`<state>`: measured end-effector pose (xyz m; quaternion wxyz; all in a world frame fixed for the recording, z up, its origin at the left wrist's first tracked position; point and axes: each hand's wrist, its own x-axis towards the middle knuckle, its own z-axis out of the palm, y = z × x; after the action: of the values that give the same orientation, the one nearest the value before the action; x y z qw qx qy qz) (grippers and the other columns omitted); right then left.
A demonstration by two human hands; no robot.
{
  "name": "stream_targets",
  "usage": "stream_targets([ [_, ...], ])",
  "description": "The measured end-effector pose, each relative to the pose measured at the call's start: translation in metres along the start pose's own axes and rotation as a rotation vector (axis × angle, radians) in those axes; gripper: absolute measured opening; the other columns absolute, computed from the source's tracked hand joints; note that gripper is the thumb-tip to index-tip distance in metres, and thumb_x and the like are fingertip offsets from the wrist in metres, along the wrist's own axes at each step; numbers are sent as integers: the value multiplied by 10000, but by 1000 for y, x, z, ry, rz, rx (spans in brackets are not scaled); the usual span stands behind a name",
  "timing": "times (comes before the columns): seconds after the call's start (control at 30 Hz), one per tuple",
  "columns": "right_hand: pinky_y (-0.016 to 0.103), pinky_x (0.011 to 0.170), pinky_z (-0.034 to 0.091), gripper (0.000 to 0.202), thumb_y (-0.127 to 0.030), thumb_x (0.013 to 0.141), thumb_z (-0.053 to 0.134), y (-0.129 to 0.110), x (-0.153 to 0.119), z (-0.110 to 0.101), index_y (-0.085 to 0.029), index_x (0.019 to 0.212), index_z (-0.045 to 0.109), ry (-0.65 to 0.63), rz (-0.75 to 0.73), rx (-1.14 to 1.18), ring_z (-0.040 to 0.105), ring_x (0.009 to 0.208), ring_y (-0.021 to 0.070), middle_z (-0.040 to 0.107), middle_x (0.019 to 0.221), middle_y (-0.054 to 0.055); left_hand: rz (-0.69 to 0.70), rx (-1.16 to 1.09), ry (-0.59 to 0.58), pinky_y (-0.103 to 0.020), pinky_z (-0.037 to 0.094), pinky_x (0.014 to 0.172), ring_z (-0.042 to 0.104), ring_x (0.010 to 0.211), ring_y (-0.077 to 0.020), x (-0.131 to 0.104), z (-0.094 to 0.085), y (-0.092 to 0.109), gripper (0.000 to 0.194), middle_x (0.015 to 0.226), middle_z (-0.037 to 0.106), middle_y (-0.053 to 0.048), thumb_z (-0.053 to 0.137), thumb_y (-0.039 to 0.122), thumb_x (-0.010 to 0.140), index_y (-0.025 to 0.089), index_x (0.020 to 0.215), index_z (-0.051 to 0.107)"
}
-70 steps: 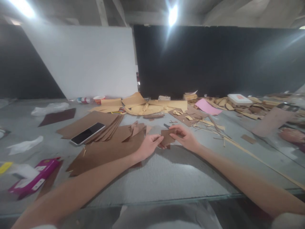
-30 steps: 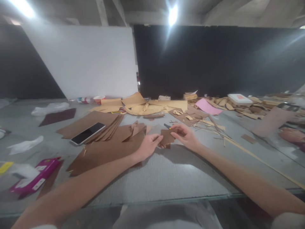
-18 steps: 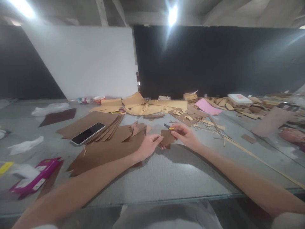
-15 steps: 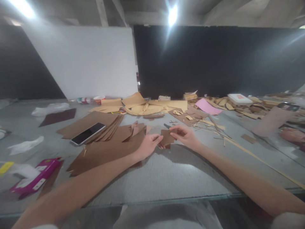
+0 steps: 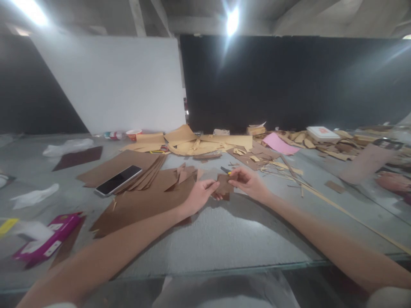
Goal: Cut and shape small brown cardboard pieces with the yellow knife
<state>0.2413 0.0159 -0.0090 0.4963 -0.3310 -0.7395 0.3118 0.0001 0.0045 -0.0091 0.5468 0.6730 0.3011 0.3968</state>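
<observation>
A small brown square piece [image 5: 224,185], like leather or card, is between my hands just above the table. My left hand [image 5: 201,194] pinches its left edge between thumb and fingers. Closed at the right edge of the same piece is my right hand [image 5: 247,182]. A thin tool with a dark tip and a bit of yellow [image 5: 226,170] shows beside my right fingers; whether they hold it or it lies behind them I cannot tell. To the left of my hands, large brown sheets [image 5: 141,207] lie with cut triangular scraps [image 5: 181,175] on top.
A phone [image 5: 118,180] rests on a stack of brown sheets [image 5: 150,160]. At the left is a purple packet [image 5: 48,239]. Tan scraps [image 5: 199,145] and a pink sheet [image 5: 280,143] lie at the back. Long strips [image 5: 346,209] cross the right side, near another person's hand [image 5: 393,182].
My right fingers have shifted slightly, and more of the tool's yellow part shows. The brown piece has tilted a little between my hands. The rest looks the same.
</observation>
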Motion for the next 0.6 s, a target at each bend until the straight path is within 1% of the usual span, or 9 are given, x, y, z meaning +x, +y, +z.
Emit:
stream_targets([
  [0.23, 326, 750, 567, 392, -581, 904, 758, 8, -1, -1, -227, 1036, 654, -30, 50, -9, 647, 807, 180, 678, 916, 30, -2, 0, 10, -279, 586, 716, 718, 694, -175, -1, 0, 1, 470, 789, 766, -68, 663, 593, 982, 136, 914, 749],
  [0.37, 315, 736, 547, 354, -545, 888, 783, 7, 0, -3, -226, 940, 638, -76, 64, -37, 628, 783, 170, 661, 901, 17, -7, -25, 14, -282, 586, 714, 717, 687, -178, -1, -1, 2, 470, 761, 758, -60, 683, 595, 966, 138, 878, 745],
  [0.5, 316, 749, 533, 296, -495, 919, 758, 3, 1, -4, -227, 871, 641, -87, 24, -102, 622, 788, 174, 656, 873, 15, -29, -57, 12, -294, 590, 718, 721, 698, -188, 1, -1, 1, 487, 800, 774, -76, 699, 614, 945, 132, 897, 749],
  [0.6, 321, 747, 534, 232, -448, 953, 733, 1, 1, -4, -230, 884, 694, -99, -32, -164, 639, 814, 183, 675, 915, 31, -39, -94, 6, -297, 588, 715, 715, 693, -183, 2, 0, 0, 503, 866, 788, -91, 705, 631, 933, 130, 932, 755],
])
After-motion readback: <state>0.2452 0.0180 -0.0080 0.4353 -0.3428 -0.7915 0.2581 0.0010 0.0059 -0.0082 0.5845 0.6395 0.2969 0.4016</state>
